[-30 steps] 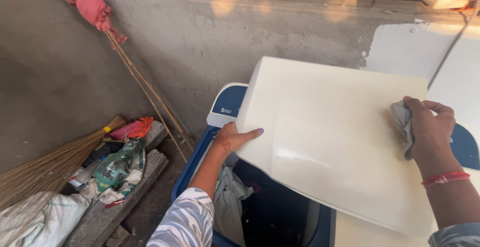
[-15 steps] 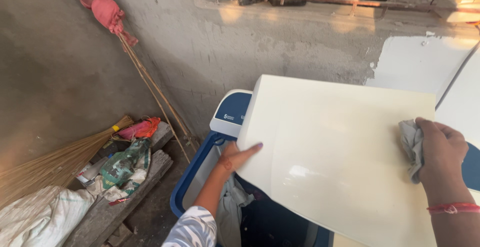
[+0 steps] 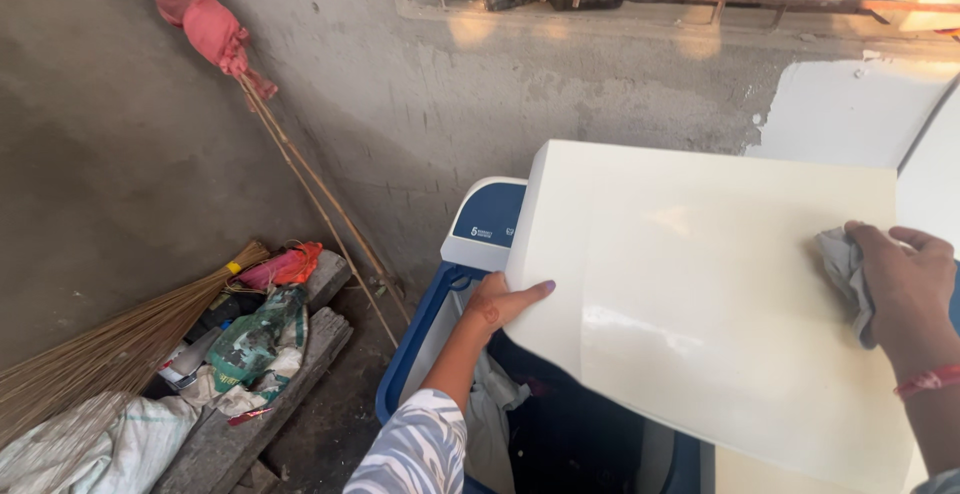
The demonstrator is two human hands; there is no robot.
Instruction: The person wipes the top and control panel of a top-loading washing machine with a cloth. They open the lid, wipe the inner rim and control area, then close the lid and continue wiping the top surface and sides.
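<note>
The left hand grips the near-left edge of a big cream-white lid panel, thumb on top and fingers curled beneath, propping it tilted above the open tub. The right hand is closed around a crumpled grey cloth, pressing it flat against the lid's upper right part, close to its far-right edge. It looks like wiping down is the step in hand; the glossy middle and lower stretch of the panel would want the cloth drawn across with steady pressure while the other hand keeps the lid from sagging.

Under the lid sits a blue-and-white washing machine, its tub open, with pale clothes bunched inside at the left; how deep they go I cannot tell. Off to the left, by the grey wall, lie wooden planks carrying crumpled bags and bottles, a straw broom and a white sack. Thin sticks lean into the corner under a pink cloth.
</note>
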